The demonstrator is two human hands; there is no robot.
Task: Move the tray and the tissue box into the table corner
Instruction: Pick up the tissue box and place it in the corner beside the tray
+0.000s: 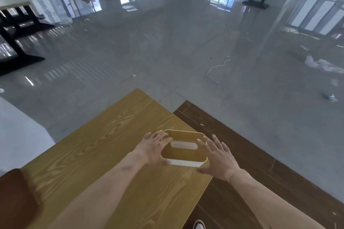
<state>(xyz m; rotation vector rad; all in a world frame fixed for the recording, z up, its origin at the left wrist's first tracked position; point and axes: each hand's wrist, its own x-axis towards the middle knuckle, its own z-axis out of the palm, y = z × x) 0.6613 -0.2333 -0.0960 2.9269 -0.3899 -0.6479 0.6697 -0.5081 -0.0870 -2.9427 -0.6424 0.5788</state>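
Observation:
A tissue box (183, 154) with a wood-coloured lid, a white slot and white sides sits on the wooden table (111, 154) near its right edge. My left hand (152, 149) is at the box's left end, fingers spread and touching its side. My right hand (217, 156) hovers at the box's right end with fingers spread, close to it; I cannot tell if it touches. No tray is in view.
The table's far corner (138, 90) points ahead. Dark wood flooring (242, 154) runs along the table's right side, grey glossy floor beyond. A brown chair back (14, 201) stands at lower left. Black-legged tables (16, 24) stand far left. My shoe (199, 226) shows below.

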